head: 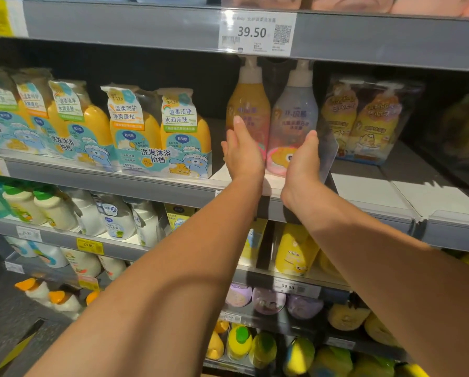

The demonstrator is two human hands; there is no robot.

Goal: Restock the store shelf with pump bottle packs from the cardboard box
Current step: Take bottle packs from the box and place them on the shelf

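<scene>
A clear-wrapped pump bottle pack (275, 115) holds an orange bottle and a pale purple bottle with white pumps. It stands upright at the front of the middle shelf (363, 186), its pump tops close under the shelf above. My left hand (241, 151) presses flat against the pack's left side. My right hand (304, 156) cups its right side. Both arms reach up from below. The cardboard box is out of view.
Yellow twin packs (160, 134) stand in a row to the left. Another clear pump bottle pack (363, 121) sits further back on the right, with bare white shelf in front of it. A 39.50 price tag (256, 34) hangs above. Lower shelves hold several bottles.
</scene>
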